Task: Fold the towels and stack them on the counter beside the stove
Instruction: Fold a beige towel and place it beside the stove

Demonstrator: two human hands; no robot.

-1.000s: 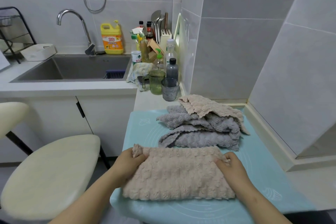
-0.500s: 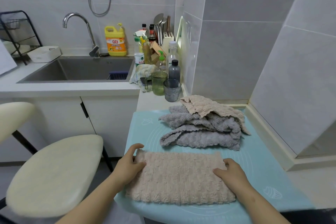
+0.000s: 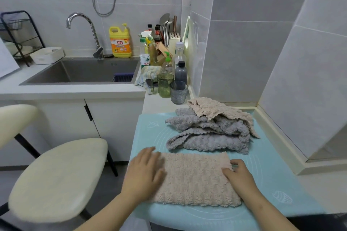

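Note:
A beige towel point(image 3: 193, 178) lies folded flat on the light-blue silicone mat point(image 3: 270, 170) at the counter's near edge. My left hand point(image 3: 144, 172) rests flat on the towel's left end with its fingers straight. At the towel's right end my right hand point(image 3: 239, 174) has its fingers at the upper right corner; how they hold the cloth is not clear. Behind the towel sits a loose pile of grey towels point(image 3: 208, 135) with another beige towel point(image 3: 219, 110) draped over its top.
A green ribbed cup point(image 3: 165, 84) and a grey glass point(image 3: 179, 93) stand just behind the mat, with several bottles point(image 3: 180, 67) behind them. The sink point(image 3: 84, 71) is at the back left. A cream chair point(image 3: 56, 176) stands left of the counter. Tiled walls close the right side.
The towel's upper edge has been laid flat. My left hand slid onto the towel's left end and spread out; my right hand stayed at the right corner.

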